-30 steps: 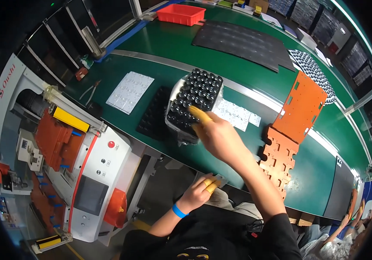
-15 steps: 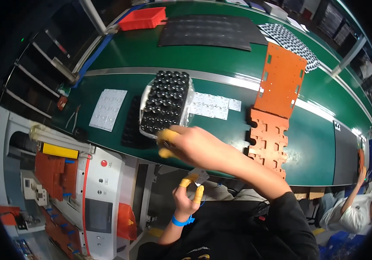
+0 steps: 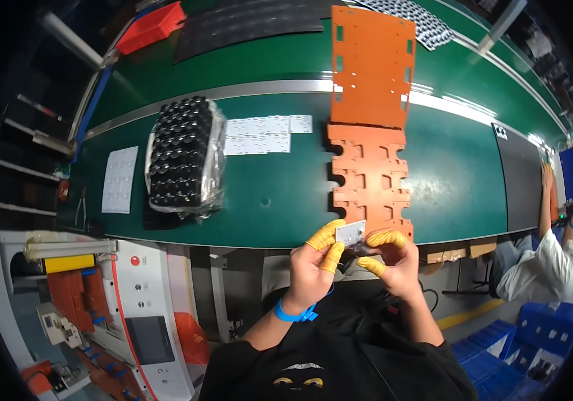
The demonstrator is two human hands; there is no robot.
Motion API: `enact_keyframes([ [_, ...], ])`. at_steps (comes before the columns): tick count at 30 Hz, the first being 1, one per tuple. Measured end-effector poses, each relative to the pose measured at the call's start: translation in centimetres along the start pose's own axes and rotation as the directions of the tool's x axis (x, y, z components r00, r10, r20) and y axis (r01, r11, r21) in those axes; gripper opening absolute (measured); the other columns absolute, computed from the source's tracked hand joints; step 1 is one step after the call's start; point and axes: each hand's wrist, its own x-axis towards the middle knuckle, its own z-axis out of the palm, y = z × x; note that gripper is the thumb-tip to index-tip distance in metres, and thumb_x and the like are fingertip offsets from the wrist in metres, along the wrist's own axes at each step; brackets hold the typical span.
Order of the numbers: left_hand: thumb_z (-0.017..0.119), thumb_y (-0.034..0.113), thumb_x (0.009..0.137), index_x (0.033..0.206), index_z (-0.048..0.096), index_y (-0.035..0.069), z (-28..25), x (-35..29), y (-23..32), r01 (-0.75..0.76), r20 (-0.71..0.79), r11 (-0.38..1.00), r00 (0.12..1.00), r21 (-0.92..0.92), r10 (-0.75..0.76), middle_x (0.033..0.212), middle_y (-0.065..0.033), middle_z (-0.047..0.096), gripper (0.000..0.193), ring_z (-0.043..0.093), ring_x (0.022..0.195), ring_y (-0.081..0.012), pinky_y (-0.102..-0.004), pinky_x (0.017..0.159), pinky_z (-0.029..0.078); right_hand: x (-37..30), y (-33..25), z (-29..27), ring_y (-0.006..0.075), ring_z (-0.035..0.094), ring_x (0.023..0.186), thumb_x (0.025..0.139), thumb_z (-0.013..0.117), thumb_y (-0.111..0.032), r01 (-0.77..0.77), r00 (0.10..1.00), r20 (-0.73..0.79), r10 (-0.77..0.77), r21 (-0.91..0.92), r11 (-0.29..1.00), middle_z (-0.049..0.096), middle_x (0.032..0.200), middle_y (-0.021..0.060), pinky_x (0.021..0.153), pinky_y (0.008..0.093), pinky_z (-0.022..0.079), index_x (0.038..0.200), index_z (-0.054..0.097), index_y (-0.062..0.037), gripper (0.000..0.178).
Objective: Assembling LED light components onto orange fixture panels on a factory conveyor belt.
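Note:
Yellow finger covers sit on the fingertips of both hands. My left hand (image 3: pixel 312 269), with a blue band at its wrist, pinches a small white circuit board (image 3: pixel 350 233) by its edge. Close against it, my right hand (image 3: pixel 393 262) grips a small dark part (image 3: pixel 358 250), glossy and mostly hidden by the fingers. The two pieces nearly meet or touch; I cannot tell which. Both hands are at the table's near edge, just in front of a notched orange fixture (image 3: pixel 370 175). To the left, a stack of black domed parts (image 3: pixel 183 150) rests in clear plastic wrapping.
White board panels (image 3: pixel 258 135) lie between the stack and the fixture; another panel (image 3: pixel 120 180) is further left. Behind the fixture is a flat orange plate (image 3: pixel 373 67). A red bin (image 3: pixel 151 28) stands far left. A machine (image 3: pixel 149 314) is at lower left; a co-worker (image 3: pixel 540 267) works at right.
My right hand has come away from the black domed stack to meet my left hand, now with a dark part in it. The left hand has risen with the circuit board. The view has turned right.

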Motion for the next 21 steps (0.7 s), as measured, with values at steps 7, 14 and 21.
enact_keyframes([
  [7,0.052,-0.008,0.094,0.126,0.053,-0.011,2.0,-0.6,-0.1,-0.036,0.056,0.997,0.998,0.073,0.032,0.117,-0.0140,0.064,0.032,0.061,0.105,-0.0152,-0.0276,0.091,0.050,-1.6,0.5,0.0,0.0181,0.068,0.083,0.072,0.080,0.005,0.185,0.965,-0.142,-0.220,-0.224,0.957,0.067,0.096,0.0118,0.076,0.0302,0.056,0.098,0.065,0.0058,0.031],
  [14,0.062,-0.007,0.088,0.123,0.057,-0.009,2.6,-0.4,0.0,-0.190,0.167,0.940,0.975,0.284,0.147,0.105,-0.0172,0.069,0.036,0.068,0.097,-0.0193,-0.0293,0.084,0.054,-1.7,0.9,-0.6,0.0175,0.069,0.082,0.077,0.078,0.004,0.098,0.972,-0.205,-0.113,-0.082,0.992,0.069,0.094,0.0110,0.075,0.0281,0.057,0.098,0.065,0.0079,0.025],
  [21,0.070,-0.010,0.082,0.125,0.053,-0.011,1.9,-1.2,-1.1,-0.120,0.112,0.954,0.989,0.274,0.092,0.115,-0.0174,0.066,0.046,0.065,0.105,-0.0237,-0.0365,0.093,0.054,-1.2,0.0,0.4,0.0162,0.067,0.072,0.085,0.069,0.005,-0.064,0.969,-0.221,0.112,0.216,0.974,0.069,0.085,0.0111,0.067,0.0286,0.057,0.096,0.064,0.0081,0.012],
])
